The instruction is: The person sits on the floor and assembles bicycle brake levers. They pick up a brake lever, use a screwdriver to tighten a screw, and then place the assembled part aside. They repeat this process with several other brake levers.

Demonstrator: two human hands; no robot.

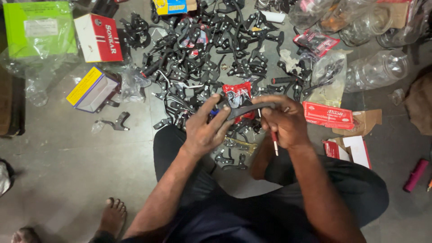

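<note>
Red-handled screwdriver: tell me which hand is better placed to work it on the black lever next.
Right. The right hand already grips the red-handled screwdriver and pinches the black lever at its far end. The left hand steadies the lever's other end, so it is likely occupied.

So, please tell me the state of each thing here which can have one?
Left hand: closed on brake lever.
Right hand: closed on brake lever, red tool under the fingers.
Brake lever: held, off the floor.
Yellow box: open, on its side.
Plastic jar: lying down.

Lever heap (211,58) ahead; left floor (67,157) seemingly open.
</note>
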